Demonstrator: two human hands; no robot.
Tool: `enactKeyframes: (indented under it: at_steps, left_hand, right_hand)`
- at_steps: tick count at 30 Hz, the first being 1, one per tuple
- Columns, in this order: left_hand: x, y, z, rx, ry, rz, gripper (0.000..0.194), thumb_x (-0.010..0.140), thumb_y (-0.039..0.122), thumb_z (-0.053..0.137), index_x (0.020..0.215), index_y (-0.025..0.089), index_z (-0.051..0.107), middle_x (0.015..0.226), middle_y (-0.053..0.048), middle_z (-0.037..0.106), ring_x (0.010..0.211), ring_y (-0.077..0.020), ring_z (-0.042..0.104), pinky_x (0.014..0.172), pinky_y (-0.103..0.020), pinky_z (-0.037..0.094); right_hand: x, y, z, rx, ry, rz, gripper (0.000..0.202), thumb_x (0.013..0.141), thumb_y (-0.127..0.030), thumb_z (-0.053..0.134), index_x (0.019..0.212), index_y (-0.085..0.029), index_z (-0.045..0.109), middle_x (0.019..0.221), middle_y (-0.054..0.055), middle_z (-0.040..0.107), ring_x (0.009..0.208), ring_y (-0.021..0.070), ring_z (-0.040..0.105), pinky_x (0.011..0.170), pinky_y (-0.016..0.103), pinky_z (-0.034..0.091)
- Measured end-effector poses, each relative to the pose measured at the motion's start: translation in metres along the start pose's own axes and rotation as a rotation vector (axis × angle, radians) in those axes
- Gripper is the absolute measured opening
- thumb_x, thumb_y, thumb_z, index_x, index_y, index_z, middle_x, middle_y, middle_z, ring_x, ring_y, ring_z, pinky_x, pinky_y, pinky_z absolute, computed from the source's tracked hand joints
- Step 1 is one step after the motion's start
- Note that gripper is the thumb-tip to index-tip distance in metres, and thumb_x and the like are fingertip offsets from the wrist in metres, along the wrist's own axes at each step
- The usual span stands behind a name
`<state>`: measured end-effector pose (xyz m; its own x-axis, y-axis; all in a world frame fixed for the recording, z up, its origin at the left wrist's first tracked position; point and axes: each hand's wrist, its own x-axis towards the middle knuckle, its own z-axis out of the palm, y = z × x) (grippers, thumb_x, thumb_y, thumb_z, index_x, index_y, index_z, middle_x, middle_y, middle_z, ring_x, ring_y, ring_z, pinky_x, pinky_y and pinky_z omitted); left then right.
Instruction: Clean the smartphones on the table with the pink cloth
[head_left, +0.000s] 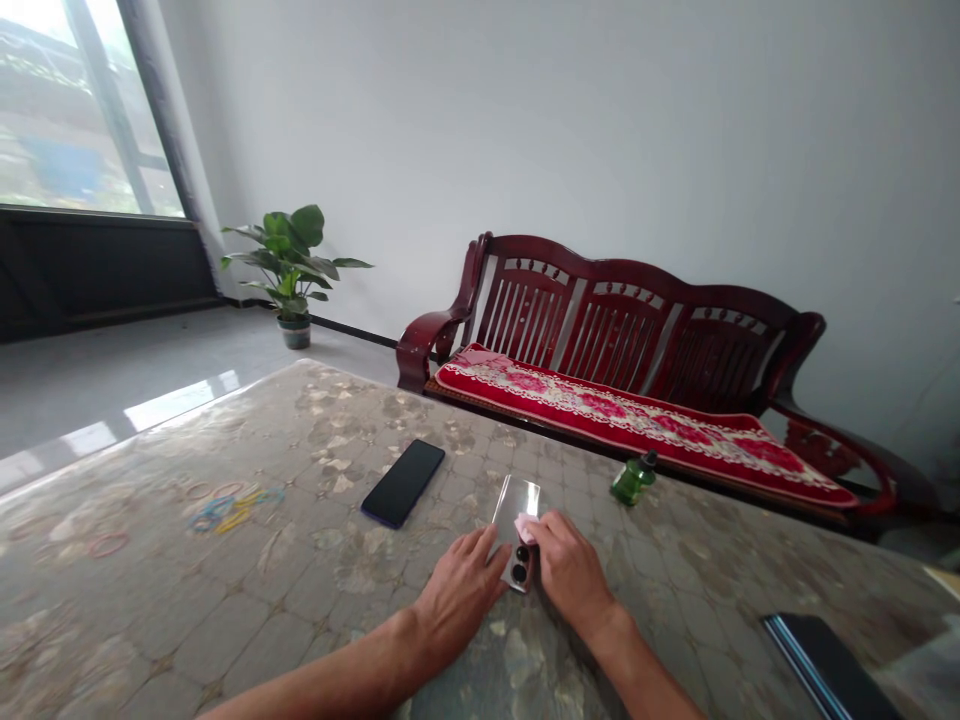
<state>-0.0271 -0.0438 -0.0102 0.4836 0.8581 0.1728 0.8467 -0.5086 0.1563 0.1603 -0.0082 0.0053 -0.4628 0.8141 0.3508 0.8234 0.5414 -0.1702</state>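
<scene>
A pale, shiny phone (512,498) lies back up on the patterned table, its two dark round lenses toward me. My left hand (463,580) rests along its left edge with the fingers apart, steadying nothing else. My right hand (571,568) pinches a small pink cloth (526,527) against the phone's back, just beyond the lenses. A black phone (404,483) lies screen up to the left of my hands. A small green bottle (634,479) with a dark cap stands to the right, beyond my right hand.
Coloured rubber bands (236,510) lie on the table (300,420) at the left. Several stacked dark phones (829,665) are at the lower right. Past the table stand a red wooden bench (615,275) and a potted plant (289,260).
</scene>
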Motion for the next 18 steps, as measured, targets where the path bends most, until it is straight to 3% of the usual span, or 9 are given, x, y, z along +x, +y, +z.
enactKeyframes:
  at_steps: [7,11,14,18]
  left_hand:
    - [0.002,-0.003,-0.001,-0.036,-0.027,0.097,0.026,0.094,0.014,0.053,0.118,0.017,0.062,0.127,-0.011,0.062,0.129,-0.0284,0.048,0.108,-0.039,0.041]
    - [0.003,-0.004,0.002,-0.058,-0.009,0.139,0.037,0.094,0.011,0.05,0.13,0.02,0.054,0.135,-0.01,0.057,0.134,-0.0283,0.042,0.111,-0.041,0.038]
    - [0.006,-0.003,0.003,-0.102,0.032,0.075,0.043,0.095,0.018,0.054,0.137,0.017,0.046,0.143,-0.012,0.049,0.131,-0.0261,0.046,0.11,-0.038,0.039]
    - [0.007,-0.001,0.001,-0.111,0.01,0.055,0.037,0.095,0.021,0.056,0.131,0.018,0.052,0.136,-0.011,0.056,0.127,-0.0257,0.05,0.107,-0.037,0.043]
  right_hand:
    - [0.055,0.02,0.016,-0.163,0.019,0.107,0.023,0.092,-0.014,0.05,0.094,-0.024,0.071,0.091,0.005,0.064,0.089,0.0184,0.059,0.077,0.025,0.044]
    - [0.043,0.008,0.011,-0.111,0.007,0.01,0.03,0.09,-0.008,0.047,0.094,-0.025,0.07,0.091,0.004,0.064,0.088,0.0172,0.058,0.079,0.024,0.044]
    - [0.027,-0.003,0.006,-0.043,-0.01,-0.102,0.033,0.086,-0.003,0.046,0.095,-0.025,0.069,0.091,0.003,0.064,0.088,0.0161,0.058,0.08,0.023,0.043]
    - [0.035,0.0,0.006,-0.057,-0.002,-0.063,0.032,0.087,-0.004,0.046,0.095,-0.026,0.069,0.091,0.003,0.064,0.089,0.0162,0.058,0.079,0.023,0.043]
